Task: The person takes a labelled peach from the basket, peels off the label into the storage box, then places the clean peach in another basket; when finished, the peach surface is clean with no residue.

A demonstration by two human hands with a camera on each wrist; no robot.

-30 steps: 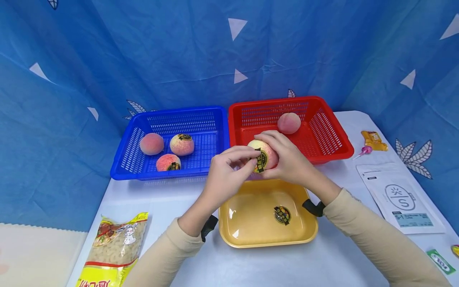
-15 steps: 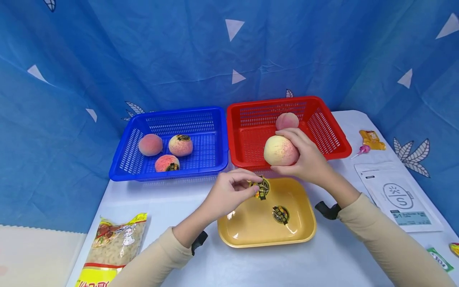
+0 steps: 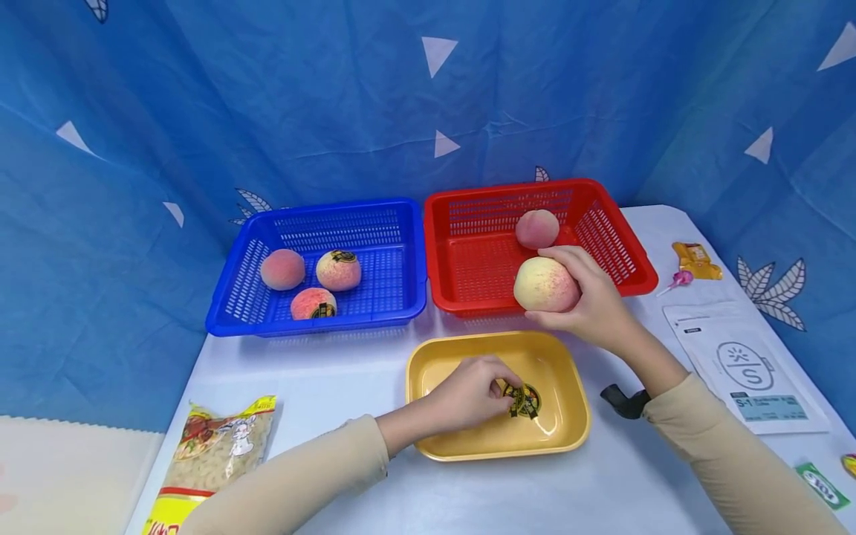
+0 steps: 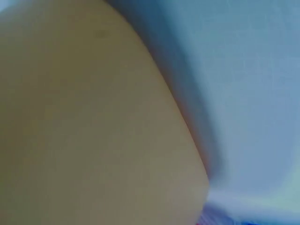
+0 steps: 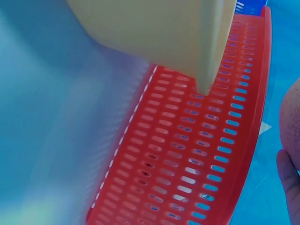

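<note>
My right hand (image 3: 591,308) grips a pale yellow and pink peach (image 3: 547,284) in front of the red basket (image 3: 468,306); no sticker shows on its visible side. Low over the yellow tray (image 3: 428,446), my left hand (image 3: 471,394) pinches a black-and-gold sticker (image 3: 516,402). That sticker overlaps a second round sticker (image 3: 531,402) lying on the tray's bottom. In the right wrist view only an edge of the peach (image 5: 291,122) and a finger (image 5: 290,187) show. A blurred beige surface fills most of the left wrist view, and the left hand is hidden there.
The blue basket (image 3: 381,290) holds three peaches, two bearing stickers. One pink peach (image 3: 537,229) lies in the red basket. A pasta bag (image 3: 217,453) is at the left; a white pouch (image 3: 745,368), a lollipop (image 3: 681,279) and a gold-wrapped snack (image 3: 697,260) are at the right.
The left hand has pulled the sticker off the peach and brought it down into the yellow tray. The right hand has shifted right with the peach, turning its plain side up.
</note>
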